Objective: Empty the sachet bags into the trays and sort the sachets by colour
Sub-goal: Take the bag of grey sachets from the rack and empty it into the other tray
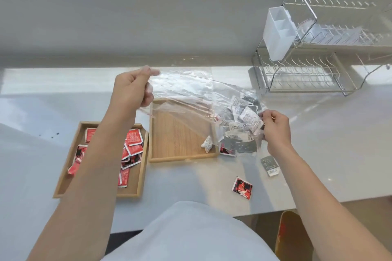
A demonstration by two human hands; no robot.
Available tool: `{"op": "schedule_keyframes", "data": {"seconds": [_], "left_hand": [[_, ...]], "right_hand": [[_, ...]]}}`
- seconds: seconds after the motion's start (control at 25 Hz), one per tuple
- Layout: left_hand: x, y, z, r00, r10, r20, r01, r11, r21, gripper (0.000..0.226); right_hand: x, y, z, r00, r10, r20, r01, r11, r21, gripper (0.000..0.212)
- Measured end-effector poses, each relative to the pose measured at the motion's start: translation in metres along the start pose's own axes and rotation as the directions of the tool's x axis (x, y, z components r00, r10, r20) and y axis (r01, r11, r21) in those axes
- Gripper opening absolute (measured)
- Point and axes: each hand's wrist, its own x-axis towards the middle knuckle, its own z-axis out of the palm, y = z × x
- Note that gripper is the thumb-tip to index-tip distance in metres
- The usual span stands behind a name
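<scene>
Mid-frame, our left hand (132, 89) and right hand (273, 128) each pinch the clear bag (191, 93). Grey sachets (244, 116) bunch by the right grip. Red sachets (132, 144) fill the lower-left tray (63, 167).

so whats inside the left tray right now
The left tray holds a loose pile of red sachets, several overlapping. The left forearm crosses over its middle, so whatever lies beneath it cannot be seen.

The left forearm (91, 154) hides part of the red sachets (133, 142).

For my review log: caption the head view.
Both hands hold a clear bag of sachets above two trays.
</scene>
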Motion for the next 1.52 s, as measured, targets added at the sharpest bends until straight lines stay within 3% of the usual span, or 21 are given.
{"op": "schedule_keyframes", "data": {"seconds": [0.16, 0.32, 0.44, 0.56, 0.68, 1.16, 1.32, 1.52], "left_hand": [[-0.001, -0.004, 0.003, 0.999, 0.016, -0.042, -0.018, 0.998, -0.055, 0.036], [-0.003, -0.018, 0.009, 0.997, 0.017, -0.077, -0.016, 1.000, 0.006, 0.040], [-0.008, -0.030, 0.011, 0.993, 0.014, -0.114, -0.014, 1.000, 0.001, 0.038], [-0.011, -0.034, 0.010, 0.986, 0.047, -0.161, -0.043, 0.999, 0.030, 0.031], [-0.015, -0.034, 0.017, 0.977, 0.114, -0.180, -0.114, 0.993, 0.009, 0.030], [-0.012, -0.045, 0.017, 0.968, 0.013, -0.252, -0.039, 0.994, -0.098, 0.026], [-0.011, -0.042, 0.020, 0.974, 0.015, -0.228, -0.038, 0.995, -0.095, 0.025], [-0.015, -0.043, 0.020, 0.979, 0.010, -0.204, -0.026, 0.997, -0.077, 0.025]], "right_hand": [[-0.005, -0.007, -0.005, 0.998, -0.045, -0.038, 0.046, 0.998, 0.030, 0.030], [-0.013, -0.003, -0.003, 0.991, -0.132, -0.007, 0.130, 0.986, -0.107, 0.031], [-0.007, -0.005, -0.007, 0.985, -0.155, -0.074, 0.153, 0.988, -0.023, 0.030], [-0.006, -0.005, -0.010, 0.983, -0.178, -0.039, 0.175, 0.982, -0.074, 0.031], [-0.004, -0.004, -0.010, 0.975, -0.203, -0.092, 0.200, 0.979, -0.039, 0.030], [-0.008, -0.020, -0.010, 0.955, -0.251, -0.158, 0.257, 0.966, 0.019, 0.028], [-0.006, -0.025, -0.011, 0.944, -0.278, -0.180, 0.279, 0.960, -0.019, 0.028], [-0.015, -0.027, -0.012, 0.928, -0.278, -0.247, 0.300, 0.952, 0.056, 0.027]]}}
